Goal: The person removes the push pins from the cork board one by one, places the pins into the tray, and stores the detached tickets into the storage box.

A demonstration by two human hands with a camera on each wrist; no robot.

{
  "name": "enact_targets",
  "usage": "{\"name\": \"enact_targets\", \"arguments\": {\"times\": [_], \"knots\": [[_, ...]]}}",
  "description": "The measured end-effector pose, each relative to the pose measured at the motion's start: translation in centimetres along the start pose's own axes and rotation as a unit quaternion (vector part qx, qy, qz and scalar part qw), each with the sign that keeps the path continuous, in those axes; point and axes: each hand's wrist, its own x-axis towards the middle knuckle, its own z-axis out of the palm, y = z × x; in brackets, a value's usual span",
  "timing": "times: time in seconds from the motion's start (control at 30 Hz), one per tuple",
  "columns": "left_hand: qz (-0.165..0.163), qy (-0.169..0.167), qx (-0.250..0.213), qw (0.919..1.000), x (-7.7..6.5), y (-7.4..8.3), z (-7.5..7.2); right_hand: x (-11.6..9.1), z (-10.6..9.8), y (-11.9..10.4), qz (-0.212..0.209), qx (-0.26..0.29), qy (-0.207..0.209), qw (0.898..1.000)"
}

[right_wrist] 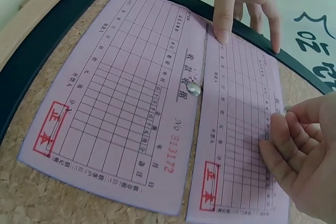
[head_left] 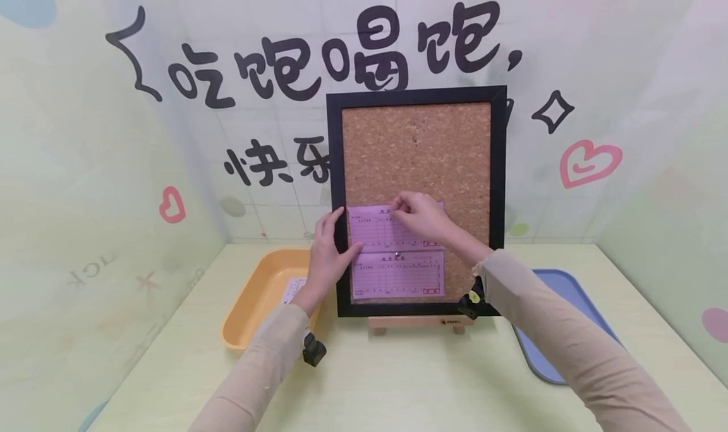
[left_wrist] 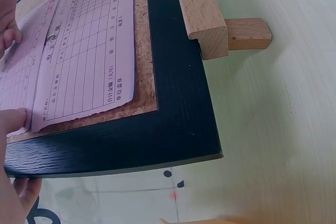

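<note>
A framed cork board (head_left: 418, 148) stands upright with two pink receipt slips on it, one above the other. A silvery pushpin (right_wrist: 193, 88) sits at the top middle of the lower slip (head_left: 398, 277). My left hand (head_left: 328, 255) grips the board's left edge, thumb on the lower left corner of the upper slip (head_left: 370, 230), with some fingers behind the black frame (left_wrist: 184, 114). At the upper slip's top edge, my right hand (head_left: 421, 216) pinches a small shiny thing, apparently another pushpin (right_wrist: 286, 108), mostly hidden by the fingertips.
A wooden stand (head_left: 418, 322) supports the board on the pale table. To the left is an orange tray (head_left: 241, 312) with a printed paper (head_left: 292, 288) inside. A blue tray (head_left: 540, 356) lies to the right, partly under my right forearm. A lettered wall rises behind.
</note>
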Motion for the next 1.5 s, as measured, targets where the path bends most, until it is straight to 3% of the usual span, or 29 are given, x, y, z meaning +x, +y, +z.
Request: {"name": "enact_targets", "arguments": {"times": [0.3, 0.53, 0.9, 1.07, 1.23, 1.5], "knots": [[0.002, 0.002, 0.008, 1.0, 0.0, -0.1, -0.2, -1.0, -0.3, 1.7, 0.028, 0.067, 0.004, 0.997], [0.003, 0.0, 0.02, 0.9998, 0.0, -0.1, -0.3, -2.3, -0.7, 2.9, 0.03, 0.07, 0.024, 0.997], [0.009, -0.002, 0.039, 0.9992, 0.0, -0.3, -0.5, -3.9, -0.6, 3.8, 0.052, 0.105, 0.013, 0.993], [0.012, 0.006, 0.04, 0.9991, 0.1, -0.3, -0.8, -4.1, -0.5, 3.9, 0.039, 0.105, 0.01, 0.994], [0.033, 0.016, 0.042, 0.9985, 0.8, -0.1, -1.4, -4.2, -0.6, 3.9, 0.032, 0.091, 0.011, 0.995], [0.092, 0.042, 0.065, 0.9927, 2.6, 0.6, -2.7, -4.3, -0.6, 3.9, 0.046, 0.09, 0.003, 0.995]]}}
